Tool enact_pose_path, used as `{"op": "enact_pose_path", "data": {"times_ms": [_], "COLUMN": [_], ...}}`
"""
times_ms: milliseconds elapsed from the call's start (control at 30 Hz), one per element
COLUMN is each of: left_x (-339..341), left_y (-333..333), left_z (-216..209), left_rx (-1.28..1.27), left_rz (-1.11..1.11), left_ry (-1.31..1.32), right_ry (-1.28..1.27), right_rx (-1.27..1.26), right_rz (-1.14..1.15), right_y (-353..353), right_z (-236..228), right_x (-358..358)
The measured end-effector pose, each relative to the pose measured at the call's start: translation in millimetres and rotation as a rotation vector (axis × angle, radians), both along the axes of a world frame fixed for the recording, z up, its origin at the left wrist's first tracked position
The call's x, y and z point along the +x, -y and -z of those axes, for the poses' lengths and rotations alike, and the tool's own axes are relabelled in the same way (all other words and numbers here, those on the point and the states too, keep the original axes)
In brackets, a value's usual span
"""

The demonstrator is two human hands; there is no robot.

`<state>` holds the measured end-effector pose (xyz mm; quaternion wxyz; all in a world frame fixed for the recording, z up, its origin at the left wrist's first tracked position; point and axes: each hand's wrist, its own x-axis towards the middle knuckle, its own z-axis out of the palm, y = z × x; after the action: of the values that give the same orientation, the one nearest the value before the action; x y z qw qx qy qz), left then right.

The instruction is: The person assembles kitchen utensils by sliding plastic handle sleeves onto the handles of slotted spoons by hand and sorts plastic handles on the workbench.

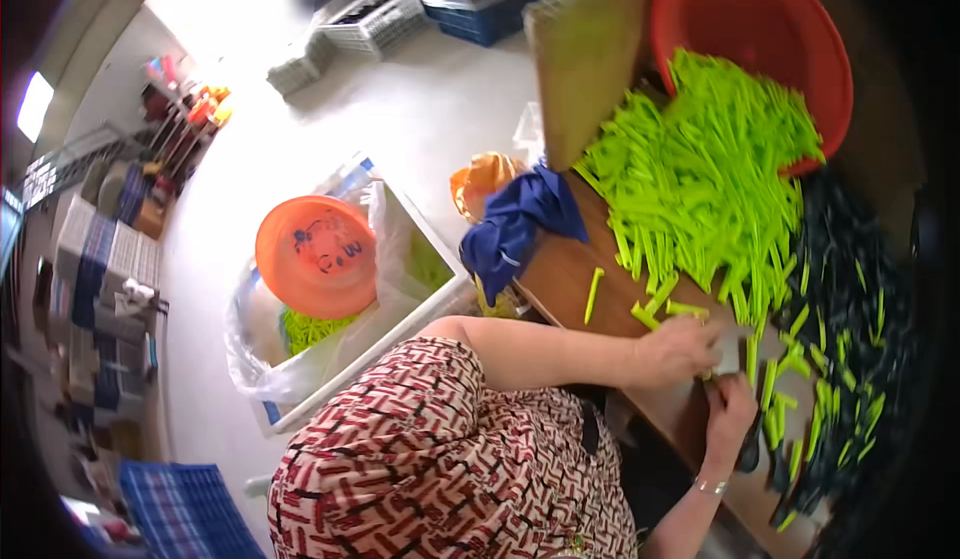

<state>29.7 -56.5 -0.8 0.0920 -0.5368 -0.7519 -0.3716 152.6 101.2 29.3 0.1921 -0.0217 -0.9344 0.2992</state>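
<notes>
Two bare hands over one brown wooden table, close together. Left hand: blurred, fingers bent inward at one small pale flat piece; can't tell if it's clamped on that or just touching. Right hand: just below it, fingers curled, grip hidden, so can't tell what it holds, if anything; one metal bracelet on that wrist. Main stock: one big heap of slim bright yellow-green strips, too many to count, on the table beyond the hands, up against one round red plastic tub tipped on its side. One strip lies alone left of the heap, about three more just beside the left hand. Right of the hands: one pile of dark, slender pieces, probably black, blurry there, dozens of green bits scattered over it. Table's left edge: one crumpled dark-blue cloth, one orange bag behind it, one upright brown board by the heap. On the left, one white-rimmed bin lined with clear plastic: one round orange bowl in it, more green strips showing below.
</notes>
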Motion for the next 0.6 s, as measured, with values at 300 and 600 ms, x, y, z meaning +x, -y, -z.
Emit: {"op": "enact_pose_path", "data": {"times_ms": [300,600], "left_x": [2,-22], "left_y": [7,1], "left_z": [-2,6], "left_rx": [0.047,0.059], "left_rz": [-0.06,0.04], "left_ry": [0.014,0.163], "right_ry": [0.161,0.054], "right_rx": [-0.215,-0.14], "right_rz": [0.018,0.007], "right_y": [-1,-4], "right_z": [-6,13], "right_x": [-11,-15]}}
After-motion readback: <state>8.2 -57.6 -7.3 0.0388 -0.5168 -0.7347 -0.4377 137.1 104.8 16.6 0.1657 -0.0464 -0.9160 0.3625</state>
